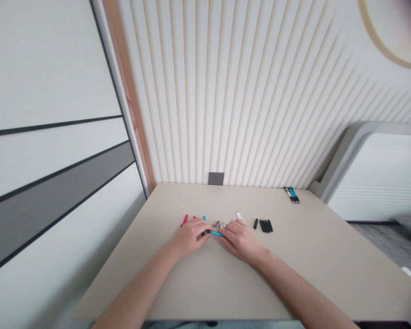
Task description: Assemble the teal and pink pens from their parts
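While both forearms reach in from the near edge of the table (130, 269), the scene runs from a white wall panel with a grey stripe (55, 201) on the far left to a white cabinet (375, 176) on the right. On the tabletop, red pen pieces (185, 220) lie just beyond the left hand (191, 236), whose knuckles partly hide them, and a small teal piece (204, 218) pokes out past its fingertips. The left grip is clamped on the dark end of a teal pen (214, 233), which lies level between the hands, just above the tabletop, and the right hand (241, 241) closes on its teal barrel from the other side, so the two grips nearly meet. Directly beyond the pen sits a small cluster of grey and white pen parts (219, 224), too small to tell apart. Further right come a slim white pen part (239, 216), then a single black pen barrel (255, 223) and a tight row of black barrels (266, 225). At the far edge, well apart from these, a bundle of assembled pens (292, 195) lies against the slatted wall (246, 91), right of a grey wall socket (215, 178).
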A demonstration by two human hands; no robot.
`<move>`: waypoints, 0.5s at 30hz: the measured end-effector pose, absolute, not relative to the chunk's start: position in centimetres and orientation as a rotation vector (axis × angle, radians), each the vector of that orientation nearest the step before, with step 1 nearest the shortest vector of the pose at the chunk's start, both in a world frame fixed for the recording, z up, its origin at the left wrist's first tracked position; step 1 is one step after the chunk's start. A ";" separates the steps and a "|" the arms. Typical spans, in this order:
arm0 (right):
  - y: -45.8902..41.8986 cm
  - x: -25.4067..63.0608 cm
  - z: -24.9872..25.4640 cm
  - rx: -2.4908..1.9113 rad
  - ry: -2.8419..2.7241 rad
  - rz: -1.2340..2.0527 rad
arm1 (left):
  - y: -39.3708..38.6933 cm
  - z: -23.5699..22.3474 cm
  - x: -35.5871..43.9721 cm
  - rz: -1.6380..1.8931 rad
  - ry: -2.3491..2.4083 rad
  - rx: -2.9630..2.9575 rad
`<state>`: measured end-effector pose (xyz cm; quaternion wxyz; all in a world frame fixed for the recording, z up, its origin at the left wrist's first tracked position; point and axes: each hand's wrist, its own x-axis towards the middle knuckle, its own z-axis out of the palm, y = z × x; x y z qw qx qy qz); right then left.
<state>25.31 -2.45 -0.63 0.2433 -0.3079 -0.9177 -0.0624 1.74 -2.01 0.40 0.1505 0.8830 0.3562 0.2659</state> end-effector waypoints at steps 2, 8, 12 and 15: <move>-2.5 25.2 -0.7 -0.830 -2.523 -0.202 | -2.0 0.4 1.7 0.719 1.029 2.559; -2.2 25.5 -0.4 -0.802 -2.476 -0.110 | -1.6 0.1 1.6 0.651 1.097 2.651; -0.8 27.6 -0.4 -1.051 -2.253 -0.019 | -1.3 -0.2 1.2 0.750 1.169 2.624; 0.4 29.6 -0.9 -1.198 -2.216 -0.001 | -1.1 -0.5 1.0 0.823 1.168 2.609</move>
